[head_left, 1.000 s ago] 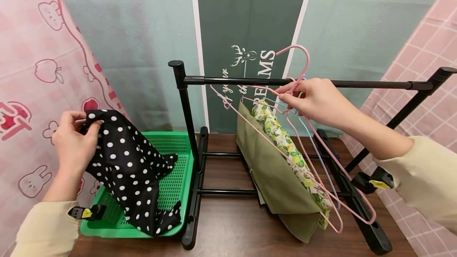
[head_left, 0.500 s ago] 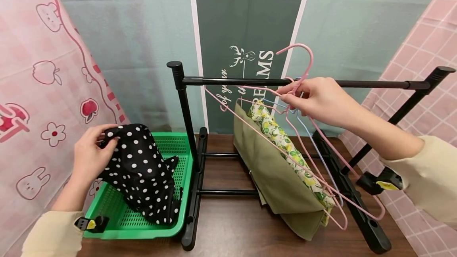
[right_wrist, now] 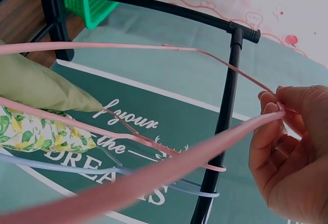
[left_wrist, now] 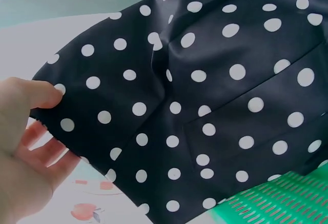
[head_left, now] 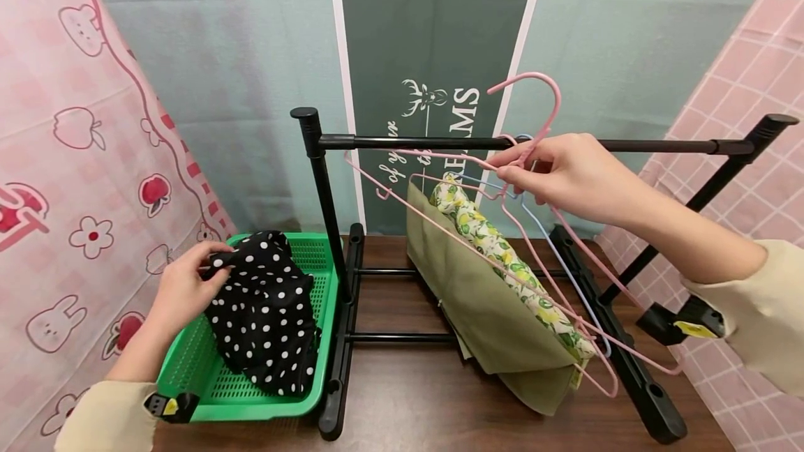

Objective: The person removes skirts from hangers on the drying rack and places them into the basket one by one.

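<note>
My left hand [head_left: 188, 288] pinches the edge of a black cloth with white polka dots [head_left: 266, 326], which lies bunched in a green basket [head_left: 182, 368]. In the left wrist view the thumb [left_wrist: 43, 95] lies over the cloth's edge, other fingers behind it. My right hand [head_left: 571, 176] pinches an unladen pink hanger [head_left: 555, 107] just below its hook, which stands above the rack's bar [head_left: 402, 143]. Two more hangers are on that bar: a pink one carrying an olive-green cloth [head_left: 471, 298] and a blue one [head_left: 559, 257] with a lemon-print cloth [head_left: 467, 222].
A black rack post [head_left: 326, 215] stands right beside the basket, with the rack's foot [head_left: 336, 403] along it. Low crossbars [head_left: 396, 337] run over the brown wooden table [head_left: 402, 403]. Printed curtains [head_left: 220, 89] close in the back and sides.
My left hand has moved right and down, lowering the polka-dot cloth so that it bunches in the basket. The pink hanger in my right hand has shifted slightly, its hook a little further right.
</note>
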